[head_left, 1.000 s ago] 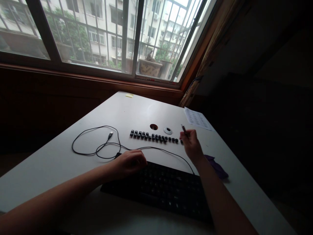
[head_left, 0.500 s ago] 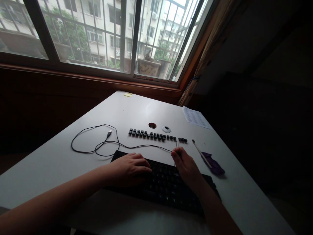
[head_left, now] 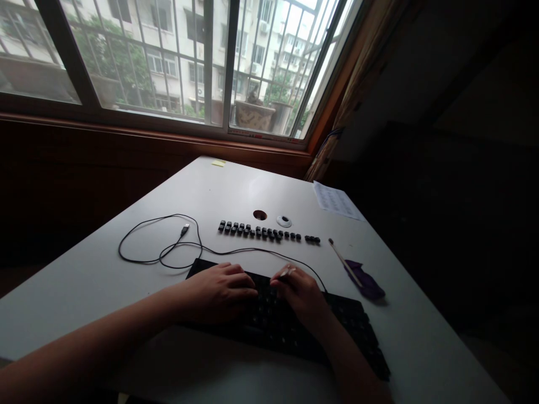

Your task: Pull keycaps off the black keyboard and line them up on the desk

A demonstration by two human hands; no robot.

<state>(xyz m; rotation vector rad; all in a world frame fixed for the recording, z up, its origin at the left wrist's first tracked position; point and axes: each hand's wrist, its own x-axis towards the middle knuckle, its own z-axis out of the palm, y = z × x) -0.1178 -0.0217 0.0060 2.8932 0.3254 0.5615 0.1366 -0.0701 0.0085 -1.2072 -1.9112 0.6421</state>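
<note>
A black keyboard (head_left: 351, 314) lies on the white table in front of me, with some of its key area hidden under both hands. My left hand (head_left: 221, 292) rests on the keyboard's left part, palm down with its fingers laid over the keys. Over the middle of the keyboard, my right hand (head_left: 304, 294) is closed around a wire keycap puller (head_left: 287, 272). The puller's tip points down to the keys, and what it touches is too dark to make out. Loose black keycaps (head_left: 252, 230) stand in rows behind the keyboard.
The keyboard's USB cable (head_left: 193, 243) loops across the left of the table (head_left: 164, 303). To the right, a small brush (head_left: 346, 264) lies across a purple cloth (head_left: 369, 283). A round hole (head_left: 260, 215), a ring-shaped cover (head_left: 284, 221) and a printed sheet (head_left: 337, 201) are farther back.
My right hand has moved left and down to the middle of the keyboard, its puller now turned from pointing away. The left hand stays where it was on the keyboard.
</note>
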